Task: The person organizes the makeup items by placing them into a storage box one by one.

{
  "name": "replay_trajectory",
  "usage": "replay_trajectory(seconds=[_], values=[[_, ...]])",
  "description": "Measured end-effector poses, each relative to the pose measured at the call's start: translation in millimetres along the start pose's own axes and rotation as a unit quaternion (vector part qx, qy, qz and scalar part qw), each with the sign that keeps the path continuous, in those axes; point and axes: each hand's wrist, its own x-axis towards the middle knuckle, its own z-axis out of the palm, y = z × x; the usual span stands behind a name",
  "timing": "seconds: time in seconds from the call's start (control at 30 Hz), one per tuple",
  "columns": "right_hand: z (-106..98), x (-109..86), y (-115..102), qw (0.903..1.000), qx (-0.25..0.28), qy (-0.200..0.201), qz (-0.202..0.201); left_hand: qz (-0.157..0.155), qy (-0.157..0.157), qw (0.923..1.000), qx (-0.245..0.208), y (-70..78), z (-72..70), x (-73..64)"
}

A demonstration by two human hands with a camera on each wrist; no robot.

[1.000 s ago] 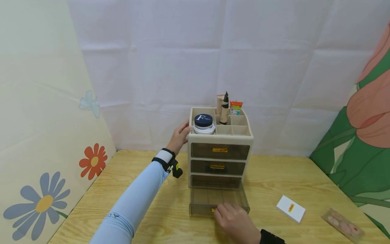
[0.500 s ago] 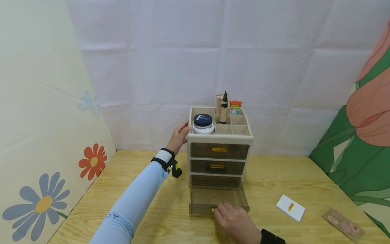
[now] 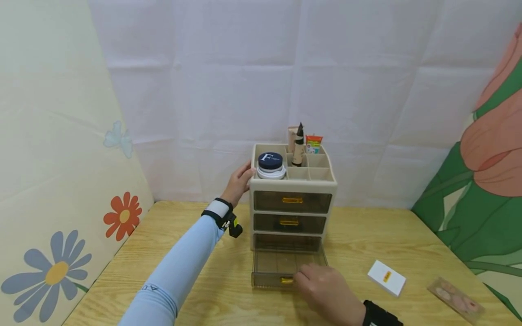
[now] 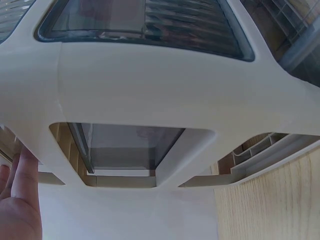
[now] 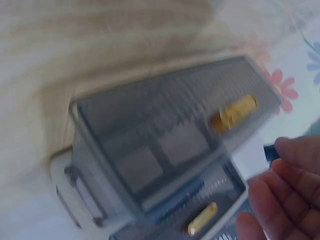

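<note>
A cream cosmetics organizer point(image 3: 293, 183) with smoky drawers stands on the table. My left hand point(image 3: 239, 183) rests against its upper left side; in the left wrist view its fingers point(image 4: 26, 182) lie fairly straight along the wall. The bottom drawer point(image 3: 271, 280) is pulled out and shows nothing inside in the head view. My right hand point(image 3: 326, 287) is over the drawer's right front, beside the gold handle point(image 3: 287, 280). In the right wrist view its loosely bent fingers point(image 5: 290, 185) are apart from that handle and hold nothing.
On top of the organizer sit a dark-lidded round jar point(image 3: 270, 160), a beige tube with a black cap point(image 3: 298, 151) and a small orange-topped tube point(image 3: 313, 144). A white box point(image 3: 386, 277) and a flat makeup palette point(image 3: 456, 299) lie on the table at right.
My right hand has let go of the bottom drawer's handle and moved slightly right. The drawer stays pulled out, and my left hand stays at the organizer's side.
</note>
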Motion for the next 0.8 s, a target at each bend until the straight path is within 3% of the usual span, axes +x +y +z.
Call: replay_trajectory(seconds=[0.33, 0.57, 0.7, 0.8], values=[[-35, 3.8, 36, 0.9981, 0.031, -0.027, 0.046, -0.003, -0.002, 1.0000, 0.005, 0.0, -1.0, -0.2], [-52, -10.5, 68, 0.9924, 0.005, -0.057, 0.109, -0.006, 0.000, 1.0000, 0.003, -0.2, -1.1, 0.3], [-57, -26.2, 89, 0.9766, 0.024, -0.114, 0.181, -0.006, 0.001, 1.0000, 0.003, -0.5, -1.2, 0.4], [-59, -39.5, 104, 0.9490, 0.054, -0.182, 0.252, -0.004, -0.001, 1.0000, 0.004, -0.2, -0.7, -0.4]])
